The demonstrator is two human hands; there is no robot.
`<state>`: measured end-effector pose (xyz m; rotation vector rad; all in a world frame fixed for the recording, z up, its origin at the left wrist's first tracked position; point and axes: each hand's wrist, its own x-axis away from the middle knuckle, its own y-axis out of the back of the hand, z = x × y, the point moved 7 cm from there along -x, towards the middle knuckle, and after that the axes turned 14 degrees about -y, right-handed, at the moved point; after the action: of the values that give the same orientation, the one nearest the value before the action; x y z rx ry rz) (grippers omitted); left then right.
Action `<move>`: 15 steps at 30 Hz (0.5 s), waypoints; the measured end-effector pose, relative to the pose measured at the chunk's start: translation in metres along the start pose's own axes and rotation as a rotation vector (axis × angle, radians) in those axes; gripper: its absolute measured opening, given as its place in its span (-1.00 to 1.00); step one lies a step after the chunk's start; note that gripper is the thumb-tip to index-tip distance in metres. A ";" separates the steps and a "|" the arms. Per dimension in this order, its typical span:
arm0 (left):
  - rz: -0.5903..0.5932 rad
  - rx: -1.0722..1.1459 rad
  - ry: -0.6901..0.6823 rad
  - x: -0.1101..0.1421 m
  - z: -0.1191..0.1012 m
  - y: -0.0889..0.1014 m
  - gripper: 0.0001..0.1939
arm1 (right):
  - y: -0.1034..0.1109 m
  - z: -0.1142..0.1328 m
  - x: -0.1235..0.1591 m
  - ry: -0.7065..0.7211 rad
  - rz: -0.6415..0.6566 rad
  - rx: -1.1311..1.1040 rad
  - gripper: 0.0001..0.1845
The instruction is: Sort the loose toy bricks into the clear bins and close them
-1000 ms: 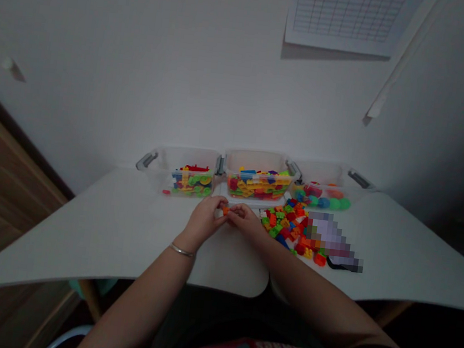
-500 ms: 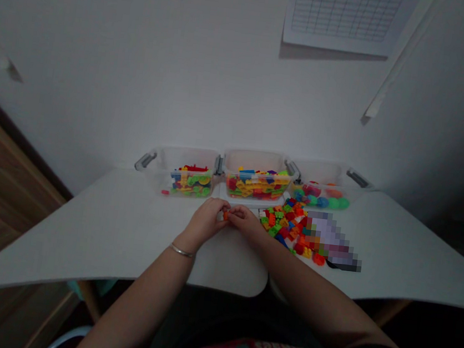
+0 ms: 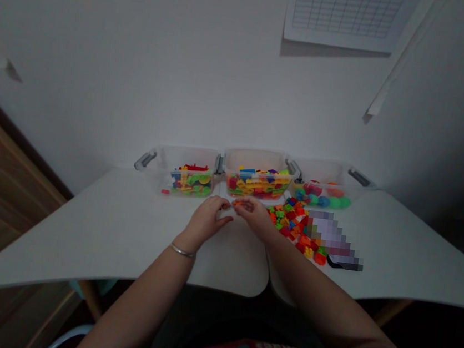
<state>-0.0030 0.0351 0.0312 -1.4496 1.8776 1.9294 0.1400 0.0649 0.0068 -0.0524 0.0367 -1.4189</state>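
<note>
A small orange toy brick (image 3: 237, 203) is pinched in the fingertips of my right hand (image 3: 252, 212), just in front of the middle bin. My left hand (image 3: 209, 216), with a bangle on its wrist, is close beside it on the left. Its thumb and fingers are spread apart, and I see nothing held between them. A heap of loose toy bricks (image 3: 288, 225) in red, orange, green, yellow and blue lies to the right of my right hand, partly hidden by my forearm.
Along the wall stand three clear plastic bins: the left bin (image 3: 167, 158) and middle bin (image 3: 259, 157) with mixed bricks, the right bin (image 3: 320, 170) with round pieces. A blurred-out flat object (image 3: 333, 238) lies at the heap's right, on the white table (image 3: 104, 226).
My hands have drawn slightly apart. The orange brick, between both hands before, is now in my right hand's fingertips, and the left fingers have opened.
</note>
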 end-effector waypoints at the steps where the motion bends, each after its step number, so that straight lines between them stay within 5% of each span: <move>1: -0.006 0.001 0.003 0.000 0.000 0.000 -0.75 | 0.010 0.014 0.000 0.071 -0.068 0.043 -0.68; 7: 0.027 -0.009 -0.017 -0.001 -0.002 -0.001 -0.92 | 0.067 0.102 0.018 0.561 -0.530 0.467 -0.71; 15: 0.052 -0.003 -0.031 -0.001 -0.001 -0.004 -0.95 | 0.087 0.114 -0.007 0.482 -0.599 0.803 -0.63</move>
<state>0.0005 0.0353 0.0294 -1.3766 1.9184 1.9661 0.2308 0.0869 0.1153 1.0141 -0.1646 -1.9183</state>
